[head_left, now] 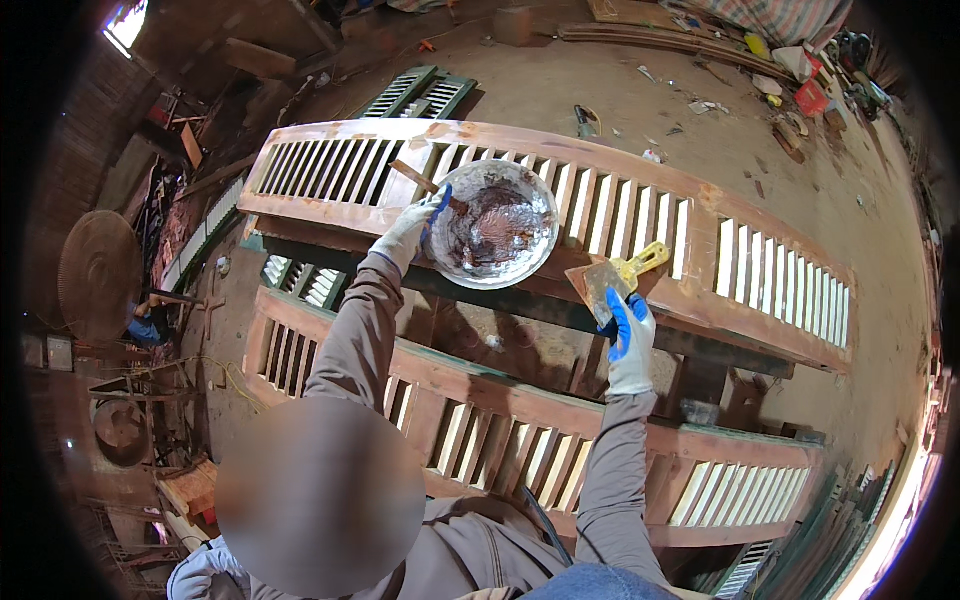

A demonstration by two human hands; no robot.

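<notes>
My left hand (pixel 415 228), in a white glove with blue fingers, is closed on the near-left rim of a round metal basin (pixel 540 255). Reddish-brown paste coats the basin's inside. A wooden stick (pixel 412 175) lies across its rim beside that hand. Farther right, my gloved right hand (pixel 629 345) grips a putty knife (pixel 600 285) by its blade area; the yellow handle points away to the upper right. Beneath both hands runs a long slatted wooden shutter panel (pixel 705 225). The basin is over its near edge; whether it rests there is unclear.
A second slatted panel (pixel 510 403) lies nearer me, parallel to the first. Smaller green shutters (pixel 440 95) lie beyond the far panel. Scraps litter the dirt floor (pixel 640 110). A round woven-looking disc (pixel 100 275) stands at left. Green slats (pixel 815 540) are stacked at lower right.
</notes>
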